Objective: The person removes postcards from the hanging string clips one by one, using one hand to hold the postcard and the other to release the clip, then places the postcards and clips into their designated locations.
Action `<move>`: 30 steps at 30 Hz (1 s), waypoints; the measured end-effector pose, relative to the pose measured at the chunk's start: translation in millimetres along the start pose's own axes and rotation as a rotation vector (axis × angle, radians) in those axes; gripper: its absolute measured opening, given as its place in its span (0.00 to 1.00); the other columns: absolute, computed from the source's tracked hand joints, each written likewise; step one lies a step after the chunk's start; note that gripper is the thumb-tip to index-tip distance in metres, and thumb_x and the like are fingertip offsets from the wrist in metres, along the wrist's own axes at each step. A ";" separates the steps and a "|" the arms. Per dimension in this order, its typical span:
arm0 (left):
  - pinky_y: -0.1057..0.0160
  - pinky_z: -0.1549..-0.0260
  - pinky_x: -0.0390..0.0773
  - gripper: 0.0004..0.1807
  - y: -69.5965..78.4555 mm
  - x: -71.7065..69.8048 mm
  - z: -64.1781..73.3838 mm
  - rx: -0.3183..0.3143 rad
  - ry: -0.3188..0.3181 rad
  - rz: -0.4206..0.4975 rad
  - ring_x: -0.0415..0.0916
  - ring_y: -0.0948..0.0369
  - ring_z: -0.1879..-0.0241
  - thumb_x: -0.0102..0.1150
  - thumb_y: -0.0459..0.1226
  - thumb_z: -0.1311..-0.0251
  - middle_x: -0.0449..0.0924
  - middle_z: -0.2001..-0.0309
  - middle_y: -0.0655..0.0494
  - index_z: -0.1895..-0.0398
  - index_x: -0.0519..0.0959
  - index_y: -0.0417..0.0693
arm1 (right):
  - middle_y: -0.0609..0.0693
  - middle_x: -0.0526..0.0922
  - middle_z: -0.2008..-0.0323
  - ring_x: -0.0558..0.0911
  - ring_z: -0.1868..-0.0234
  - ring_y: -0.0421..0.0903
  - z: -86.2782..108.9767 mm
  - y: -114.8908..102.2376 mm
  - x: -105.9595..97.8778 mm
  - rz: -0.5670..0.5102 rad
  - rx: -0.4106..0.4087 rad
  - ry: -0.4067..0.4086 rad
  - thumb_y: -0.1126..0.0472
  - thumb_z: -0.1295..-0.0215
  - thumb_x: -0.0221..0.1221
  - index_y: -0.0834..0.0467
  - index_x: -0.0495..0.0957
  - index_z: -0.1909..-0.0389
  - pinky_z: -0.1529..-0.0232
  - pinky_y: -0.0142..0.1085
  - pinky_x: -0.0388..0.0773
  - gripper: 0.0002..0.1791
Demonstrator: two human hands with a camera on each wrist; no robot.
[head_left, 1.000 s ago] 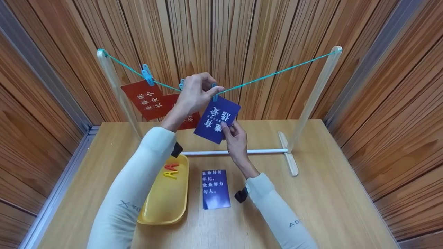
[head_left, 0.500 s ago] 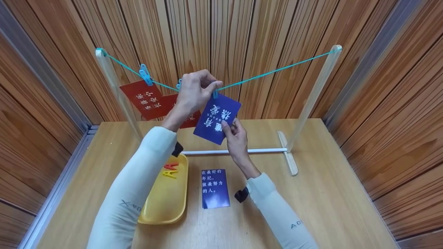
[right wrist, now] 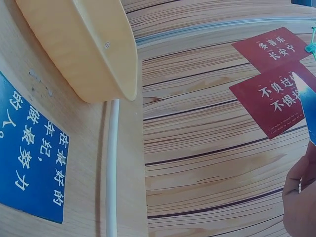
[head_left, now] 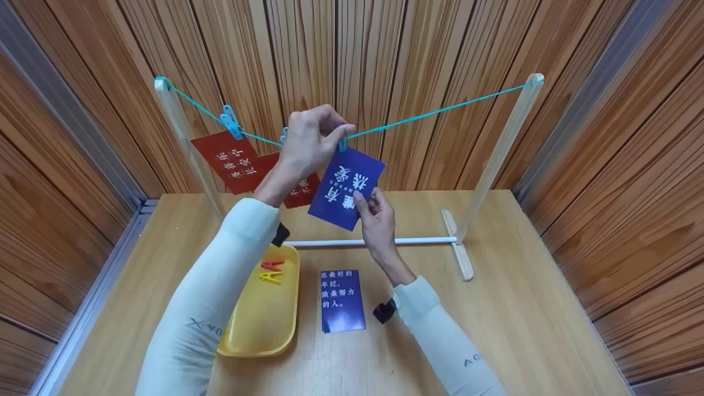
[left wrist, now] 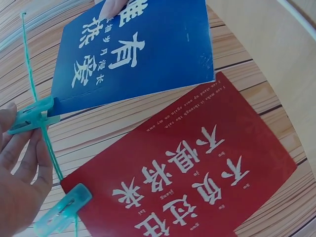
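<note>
A blue card with white characters (head_left: 346,190) hangs tilted below the green string (head_left: 440,116). At its upper corner, my left hand (head_left: 311,140) pinches a light-blue clothespin (left wrist: 32,115) that sits over the string and the card's corner. My right hand (head_left: 379,223) holds the same card by its lower right edge, thumb on the front. To the left, two red cards hang from the string: the outer red card (head_left: 228,162) under a blue clothespin (head_left: 231,122), and the inner red card (left wrist: 182,168) under another clothespin (left wrist: 64,210). My left forearm hides part of the inner one in the head view.
The string runs between two wooden posts, the right post (head_left: 500,159) standing on a foot, with a white rod (head_left: 423,240) low between them. A yellow tray (head_left: 264,324) holds a red clothespin (head_left: 272,265) and a yellow clothespin (head_left: 270,277). Blue cards (head_left: 344,316) lie beside it.
My left hand has risen slightly, with the clothespin and string lifting along. The blue card's top has come up a little, while my right hand keeps its hold with hardly any movement.
</note>
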State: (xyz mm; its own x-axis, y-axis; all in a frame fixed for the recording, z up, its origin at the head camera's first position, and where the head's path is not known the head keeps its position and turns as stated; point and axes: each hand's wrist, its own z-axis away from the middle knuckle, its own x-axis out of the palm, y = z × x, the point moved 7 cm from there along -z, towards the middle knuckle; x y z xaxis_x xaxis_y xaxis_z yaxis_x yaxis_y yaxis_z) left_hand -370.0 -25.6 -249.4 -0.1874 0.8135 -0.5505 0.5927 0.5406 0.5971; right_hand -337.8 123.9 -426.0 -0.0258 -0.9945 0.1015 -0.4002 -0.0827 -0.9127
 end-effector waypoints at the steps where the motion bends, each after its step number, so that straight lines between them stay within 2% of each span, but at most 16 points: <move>1: 0.60 0.54 0.89 0.13 0.4 -0.3 -0.2 0.000 0.000 0.000 0.90 0.57 0.59 0.64 0.45 0.28 0.92 0.57 0.49 0.55 0.86 0.45 | 0.60 0.89 0.46 0.91 0.50 0.44 0.7 0.9 0.0 0.003 0.003 -0.001 0.58 0.18 0.55 0.63 0.74 0.36 0.48 0.36 0.89 0.17; 6: 0.60 0.54 0.88 0.13 4.6 -2.7 -3.3 0.021 0.005 0.001 0.90 0.58 0.59 0.63 0.45 0.27 0.92 0.56 0.50 0.54 0.86 0.45 | 0.61 0.89 0.45 0.91 0.49 0.46 3.8 3.8 -0.6 0.016 0.018 0.001 0.58 0.18 0.54 0.62 0.74 0.36 0.48 0.37 0.89 0.18; 14: 0.59 0.51 0.88 0.12 16.1 -11.2 -5.2 0.113 0.043 0.008 0.91 0.56 0.56 0.64 0.43 0.28 0.92 0.56 0.49 0.54 0.85 0.43 | 0.60 0.88 0.44 0.91 0.48 0.48 7.2 10.3 -4.7 0.019 0.024 -0.005 0.57 0.18 0.55 0.61 0.74 0.35 0.47 0.40 0.89 0.18; 19: 0.57 0.50 0.88 0.13 21.0 -14.5 -2.0 0.162 0.059 0.010 0.91 0.55 0.55 0.65 0.43 0.28 0.92 0.56 0.48 0.54 0.85 0.41 | 0.58 0.89 0.44 0.91 0.46 0.49 11.9 15.6 -10.8 0.013 0.060 0.005 0.56 0.19 0.56 0.59 0.76 0.36 0.45 0.41 0.89 0.18; 30: 0.57 0.50 0.88 0.14 20.5 -16.0 9.2 0.169 0.032 0.003 0.90 0.56 0.57 0.64 0.45 0.28 0.92 0.58 0.49 0.54 0.84 0.42 | 0.57 0.91 0.51 0.91 0.54 0.43 14.5 24.6 -20.7 0.036 0.068 0.031 0.56 0.21 0.58 0.60 0.78 0.39 0.53 0.34 0.88 0.17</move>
State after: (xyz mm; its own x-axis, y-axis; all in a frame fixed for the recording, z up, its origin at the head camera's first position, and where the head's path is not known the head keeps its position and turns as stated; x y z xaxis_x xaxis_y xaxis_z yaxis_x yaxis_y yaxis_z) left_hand -347.7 -29.5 -233.7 -0.2087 0.8232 -0.5281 0.7162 0.4963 0.4906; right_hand -333.9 141.5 -456.3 -0.0679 -0.9946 0.0790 -0.3352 -0.0518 -0.9407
